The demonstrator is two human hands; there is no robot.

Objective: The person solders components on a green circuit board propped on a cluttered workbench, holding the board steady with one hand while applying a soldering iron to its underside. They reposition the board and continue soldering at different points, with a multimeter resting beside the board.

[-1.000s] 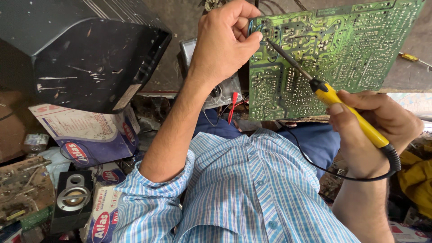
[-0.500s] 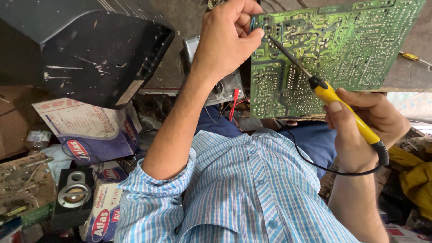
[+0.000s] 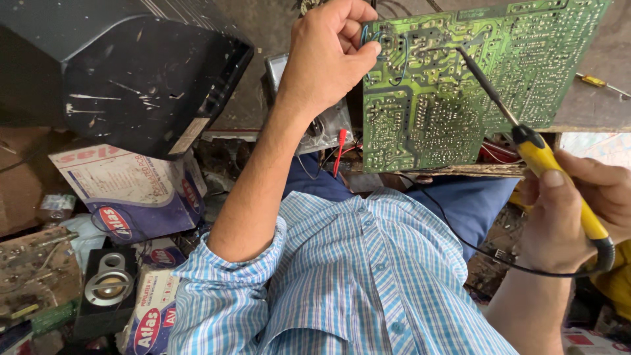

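Observation:
My left hand [image 3: 328, 59] is shut on the upper left edge of a green circuit board [image 3: 447, 85], thumb pressed on its solder side. The board stands tilted above my lap, copper traces facing me. A soldering iron [image 3: 559, 177] with a yellow handle is gripped in my right hand [image 3: 578, 210] at the right edge of the view. Its dark tip touches the board's upper middle, well right of my left thumb. The iron's black cord [image 3: 499, 256] loops down over my knee.
A large black casing [image 3: 131, 72] fills the upper left. Below it lie white and blue cardboard boxes [image 3: 125, 190] and a small speaker [image 3: 108, 286]. Red wires [image 3: 340, 141] hang under the board. A yellow-handled screwdriver [image 3: 595, 82] rests on the bench at right.
The iron's tip has slid right along the board, away from my left thumb, and my right hand moved right with it. My left hand keeps its grip on the board.

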